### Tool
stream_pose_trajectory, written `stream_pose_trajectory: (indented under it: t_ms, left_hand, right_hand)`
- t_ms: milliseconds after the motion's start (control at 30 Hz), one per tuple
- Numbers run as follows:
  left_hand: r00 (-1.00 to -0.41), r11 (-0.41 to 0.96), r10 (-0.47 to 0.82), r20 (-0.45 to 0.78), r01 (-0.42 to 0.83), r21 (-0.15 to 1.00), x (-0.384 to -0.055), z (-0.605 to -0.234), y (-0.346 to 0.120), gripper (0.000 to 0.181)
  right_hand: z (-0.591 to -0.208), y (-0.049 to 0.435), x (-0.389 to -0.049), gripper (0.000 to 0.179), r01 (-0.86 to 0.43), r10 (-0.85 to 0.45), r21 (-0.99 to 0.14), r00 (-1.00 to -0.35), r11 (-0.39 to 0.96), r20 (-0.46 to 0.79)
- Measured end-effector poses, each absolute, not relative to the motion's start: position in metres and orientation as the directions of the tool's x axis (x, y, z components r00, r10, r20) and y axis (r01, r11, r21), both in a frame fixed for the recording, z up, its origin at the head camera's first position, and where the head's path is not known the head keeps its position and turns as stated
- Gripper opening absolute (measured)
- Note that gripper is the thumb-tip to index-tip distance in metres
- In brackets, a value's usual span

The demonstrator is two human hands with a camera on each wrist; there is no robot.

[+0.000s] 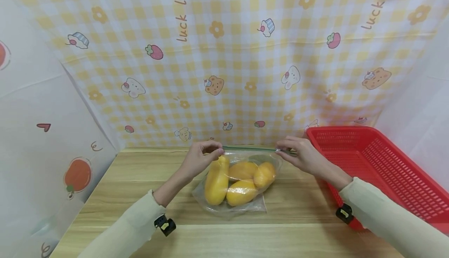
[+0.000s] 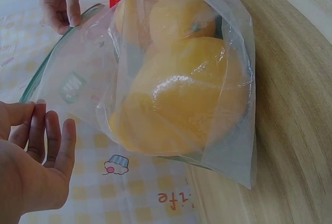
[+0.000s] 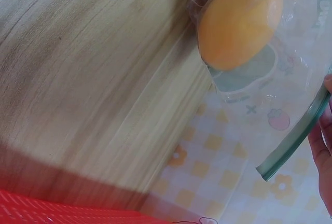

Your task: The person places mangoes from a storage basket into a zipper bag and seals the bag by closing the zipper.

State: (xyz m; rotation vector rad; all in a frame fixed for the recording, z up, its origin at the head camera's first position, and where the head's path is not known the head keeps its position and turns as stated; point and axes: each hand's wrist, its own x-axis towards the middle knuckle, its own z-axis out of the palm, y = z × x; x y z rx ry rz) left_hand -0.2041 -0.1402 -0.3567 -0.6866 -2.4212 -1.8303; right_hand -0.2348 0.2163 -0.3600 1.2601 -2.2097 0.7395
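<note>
A clear zip bag (image 1: 235, 211) with a green seal strip (image 1: 249, 148) lies on the wooden table, its opening edge toward the back. Several smooth yellow fruits (image 1: 242, 191) fill it, and one long-necked piece (image 1: 215, 184) is on the left. At the strip's left end my left hand (image 1: 200, 156) pinches the edge between thumb and fingers. My right hand (image 1: 303, 154) pinches the strip near its right end; in the right wrist view a length of green strip (image 3: 295, 138) sticks out past those fingers. Between the two hands the strip is stretched almost straight.
A red plastic basket (image 1: 372, 164) stands on the right, close to my right forearm. Behind the table (image 1: 298, 211) hangs a yellow checked cloth (image 1: 238, 63) with cartoon prints. White printed sheets (image 1: 42, 152) border the left side.
</note>
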Motion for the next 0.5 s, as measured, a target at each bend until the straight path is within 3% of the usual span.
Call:
stream_pose_trajectory:
  t_ms: [500]
  left_hand:
    - [-0.903,0.214,0.325,0.282,0.36,0.908,-0.2043,-0.3558,-0.1398,0.011]
  right_hand:
    - [-0.3613,0.2196,-0.2345,0.026,-0.869,-0.614,-0.2,-0.466,0.452,0.637]
